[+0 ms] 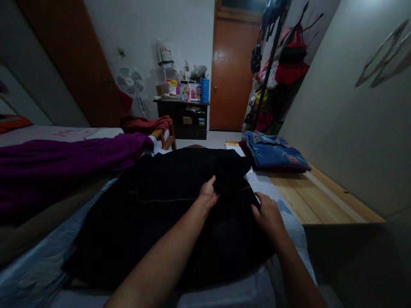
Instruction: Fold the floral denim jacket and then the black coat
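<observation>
A large black garment [154, 231] lies spread over the bed, with a thin light seam line across it. My left hand [209, 192] is on its upper middle part, thumb pointing up and forward; the other fingers are hidden against the dark cloth, so what they grip cannot be made out. At the garment's right edge, my right hand [267, 211] has its thumb and fingers apart, with the fingertips at the cloth's border and nothing visibly held.
Folded denim clothing [276, 152] rests on a wooden board [321, 196] at the right. Purple cloth [64, 158] lies at the left, near a reddish cloth [146, 124] on a wooden chair. A fan [130, 81] and a dark cabinet [167, 113] stand farther back.
</observation>
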A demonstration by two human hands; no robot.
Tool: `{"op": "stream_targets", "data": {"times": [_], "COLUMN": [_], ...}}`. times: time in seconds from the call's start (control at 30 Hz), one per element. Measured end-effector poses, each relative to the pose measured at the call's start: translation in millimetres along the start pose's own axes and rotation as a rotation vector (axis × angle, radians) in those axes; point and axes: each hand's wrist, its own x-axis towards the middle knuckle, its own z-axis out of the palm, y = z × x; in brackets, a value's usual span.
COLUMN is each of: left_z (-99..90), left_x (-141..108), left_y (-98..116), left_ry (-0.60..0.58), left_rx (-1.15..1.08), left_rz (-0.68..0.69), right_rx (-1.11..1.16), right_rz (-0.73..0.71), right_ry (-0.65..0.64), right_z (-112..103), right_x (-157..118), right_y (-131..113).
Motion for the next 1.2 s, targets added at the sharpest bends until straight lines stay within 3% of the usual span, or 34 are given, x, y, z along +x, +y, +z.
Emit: {"op": "stream_targets", "data": {"times": [0.1,0.27,0.5,0.73,0.9,1.07,1.2], "left_z": [3.1,5.3,-17.9,-54.9,-92.6,-141.7,-171.4], "left_x": [-8,-17,-21,-40,-54,-60,-57], "left_y": [14,46,103,157,187,193,182], "left_ry": [-0.066,-0.197,-0.230,-0.193,-0.126,-0.014,0.128], "left_rx": [-0.116,-0.238,-0.264,-0.267,-0.286,-0.307,-0.257], "left_rz": [-0.033,0.026,0.137,0.294,0.417,0.512,0.422], "right_rx": [0.029,0.246,0.262,0.243,0.269,0.251,0.171], "right_rz": [0.158,0.273,0.086,-0.107,-0.216,-0.278,-0.309], "right_ry": [-0.096,-0.199,-0.233,-0.154,-0.216,-0.349,-0.468], "right_z": [-5,-16,-35,-14,9,31,39], "right_x": [-14,-27,-29,-39,-53,-70,-80], "right_y": [10,6,-29,-78,-105,-120,-126]}}
